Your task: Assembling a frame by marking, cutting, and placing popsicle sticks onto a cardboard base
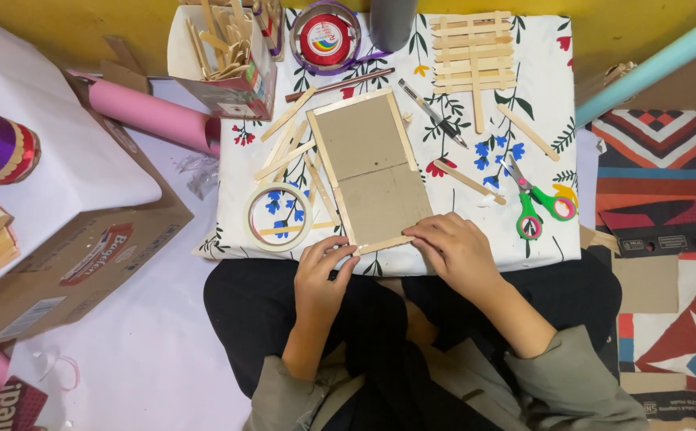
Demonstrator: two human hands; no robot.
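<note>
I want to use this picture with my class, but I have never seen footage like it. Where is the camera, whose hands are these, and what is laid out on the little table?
The camera sits on a person's head and looks straight down, so the two bare hands are the wearer's own. The left hand and right hand press a wooden stick along the near edge of a cardboard panel, which has sticks along its sides too. It lies on a flowered cloth. Around it are loose sticks, a tape ring, green scissors, a pen, a finished stick lattice and a box of sticks.
</note>
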